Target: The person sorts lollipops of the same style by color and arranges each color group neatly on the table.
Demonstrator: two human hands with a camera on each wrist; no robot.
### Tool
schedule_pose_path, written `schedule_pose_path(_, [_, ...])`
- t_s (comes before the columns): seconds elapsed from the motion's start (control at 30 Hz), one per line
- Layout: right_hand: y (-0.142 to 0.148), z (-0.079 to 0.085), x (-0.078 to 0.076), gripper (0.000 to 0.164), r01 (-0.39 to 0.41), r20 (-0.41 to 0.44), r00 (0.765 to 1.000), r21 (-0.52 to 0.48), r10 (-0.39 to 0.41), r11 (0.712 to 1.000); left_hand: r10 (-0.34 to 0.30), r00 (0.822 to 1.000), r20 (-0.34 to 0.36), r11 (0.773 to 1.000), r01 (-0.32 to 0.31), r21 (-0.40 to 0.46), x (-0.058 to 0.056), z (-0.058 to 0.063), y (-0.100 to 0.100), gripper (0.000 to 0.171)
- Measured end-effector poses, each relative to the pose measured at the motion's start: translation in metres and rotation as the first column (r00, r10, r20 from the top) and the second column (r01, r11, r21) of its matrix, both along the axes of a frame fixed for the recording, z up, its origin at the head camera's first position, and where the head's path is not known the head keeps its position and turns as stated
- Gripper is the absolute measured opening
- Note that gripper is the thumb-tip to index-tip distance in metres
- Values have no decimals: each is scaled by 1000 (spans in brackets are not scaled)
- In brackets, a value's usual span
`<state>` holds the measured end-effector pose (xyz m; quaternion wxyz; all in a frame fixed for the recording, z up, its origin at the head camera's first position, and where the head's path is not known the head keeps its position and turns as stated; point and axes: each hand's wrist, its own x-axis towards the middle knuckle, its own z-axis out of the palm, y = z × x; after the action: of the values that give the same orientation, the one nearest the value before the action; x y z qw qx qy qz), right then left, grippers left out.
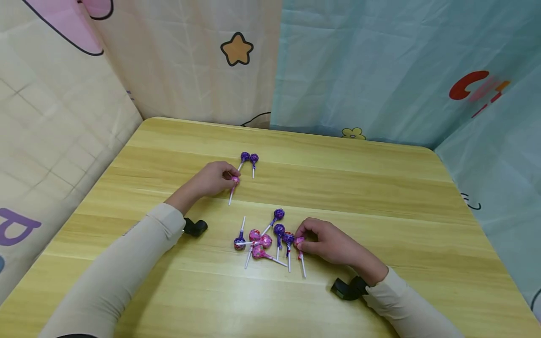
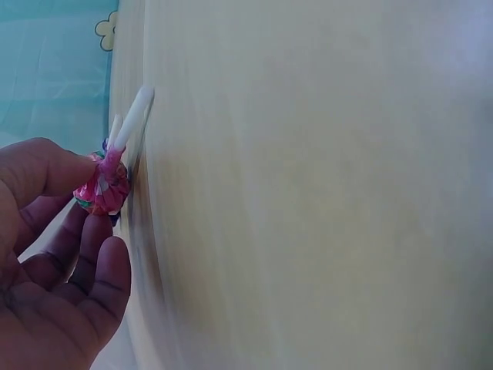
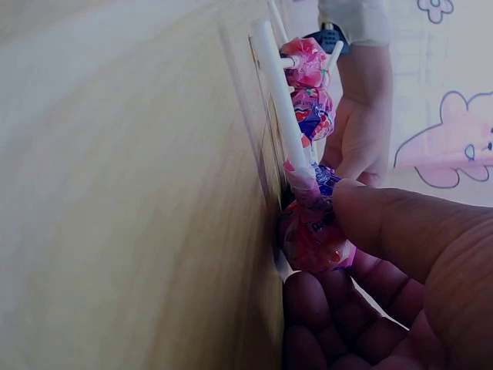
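My left hand (image 1: 218,178) pinches a pink-wrapped lollipop (image 1: 235,180) by its head, the white stick pointing toward me. Just beyond it lie two purple lollipops (image 1: 254,158), side by side. In the left wrist view, thumb and fingers close round the pink wrapper (image 2: 104,189). Nearer to me, my right hand (image 1: 327,241) holds another pink lollipop (image 1: 299,242) between thumb and fingers, at the right end of a loose group. That group has several purple lollipops (image 1: 279,229) and pink lollipops (image 1: 258,252), some with crossed sticks. The right wrist view shows the held pink head (image 3: 312,239) close to the tabletop.
The wooden table (image 1: 380,197) has rounded far corners. Printed curtains (image 1: 359,61) hang behind it and along both sides. Black wrist-worn devices (image 1: 349,288) sit at both sleeve cuffs, close over the table.
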<state>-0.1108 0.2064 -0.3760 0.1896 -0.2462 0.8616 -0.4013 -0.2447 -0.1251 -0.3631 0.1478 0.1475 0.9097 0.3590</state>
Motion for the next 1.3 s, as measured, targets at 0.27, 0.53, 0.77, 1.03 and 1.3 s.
schedule_pose_path(0.27, [0, 1, -1, 6, 5, -5, 1000, 11, -5, 1000, 11, 1000, -3, 1000, -11, 3, 2, 0, -1, 22])
schedule_pose_path(0.53, [1, -1, 0, 5, 0, -6, 1000, 17, 0, 1000, 26, 1000, -15, 1000, -26, -5, 5, 2, -3, 21])
schedule_pose_path(0.77, [1, -1, 0, 5, -2, -6, 1000, 22, 2, 1000, 28, 998, -53, 999, -29, -15, 12, 8, -4, 24])
schedule_pose_path(1.03, [1, -3, -1, 5, 0, -13, 1000, 21, 0, 1000, -47, 992, -116, 998, 51, 31, 30, 17, 3, 26])
schedule_pose_path(1.3, [0, -2, -1, 5, -2, -12, 1000, 18, 2, 1000, -190, 968, -162, 980, 196, 25, 58, 19, 15, 27])
